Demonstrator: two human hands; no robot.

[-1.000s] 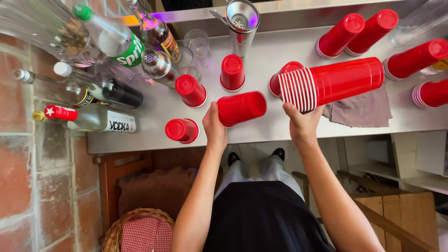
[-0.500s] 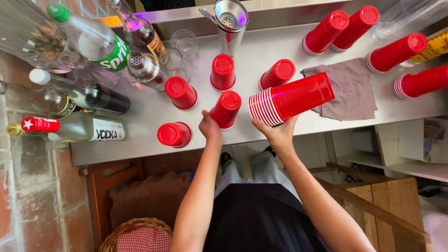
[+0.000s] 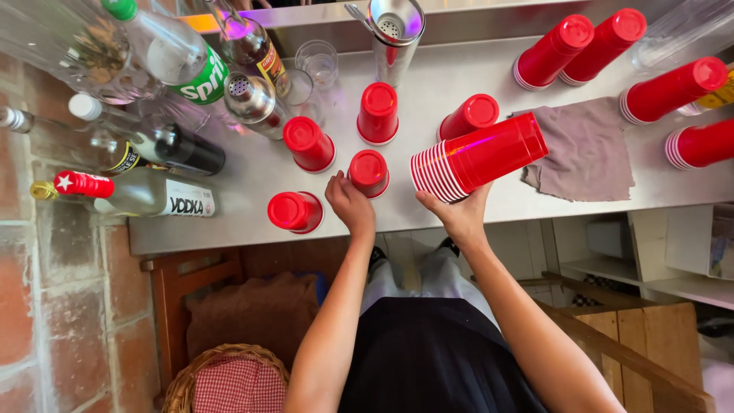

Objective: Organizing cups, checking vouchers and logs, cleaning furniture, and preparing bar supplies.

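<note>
My right hand [image 3: 457,215] grips a stack of red plastic cups [image 3: 480,157], held sideways just above the steel counter [image 3: 428,92]. My left hand [image 3: 348,203] rests its fingers on a single red cup [image 3: 368,171] standing upside down near the counter's front edge. Several more red cups stand upside down around it: one [image 3: 294,211] to the left, one [image 3: 307,143] behind it, one [image 3: 378,112] further back and one [image 3: 471,115] behind the stack.
Bottles [image 3: 153,145], a metal shaker [image 3: 252,99] and glasses [image 3: 317,63] crowd the counter's left. A tall metal shaker [image 3: 395,34] stands at the back. Stacks of red cups [image 3: 673,88] lie at the right beside a grey cloth [image 3: 585,149]. A wicker basket [image 3: 233,382] sits below.
My left hand has set the single cup it held sideways down upside down on the counter. My right hand has lowered the stack toward the counter.
</note>
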